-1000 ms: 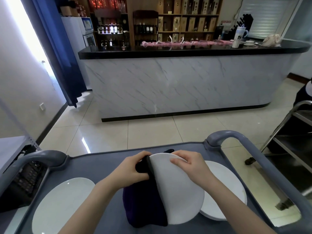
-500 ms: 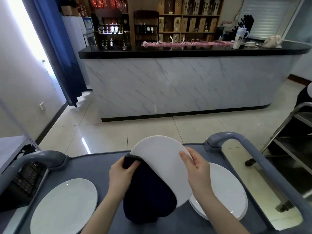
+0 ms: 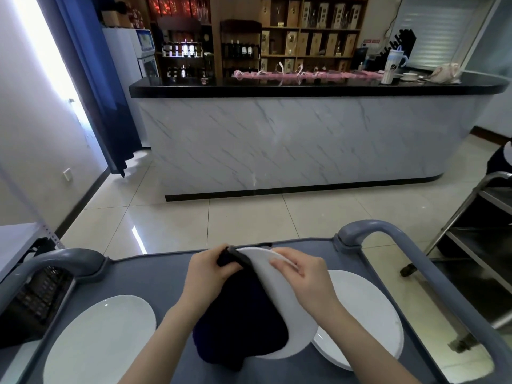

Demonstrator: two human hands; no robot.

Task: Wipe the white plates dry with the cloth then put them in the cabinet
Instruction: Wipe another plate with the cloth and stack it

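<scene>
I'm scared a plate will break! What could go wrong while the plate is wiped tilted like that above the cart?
The tilted round white plate is gripped only near its top rim, by the right hand and by the left hand through the dark cloth. If it slipped, it might hit the flat white plate lying beneath it on the grey cart and chip.

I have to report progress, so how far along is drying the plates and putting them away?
Done: no plate shows as stored. In hand: the left hand grips the dark cloth against the held plate, gripped by the right hand. Left: the left plate and right plate lie on the cart, not put away; whether they are dry is unclear.
</scene>
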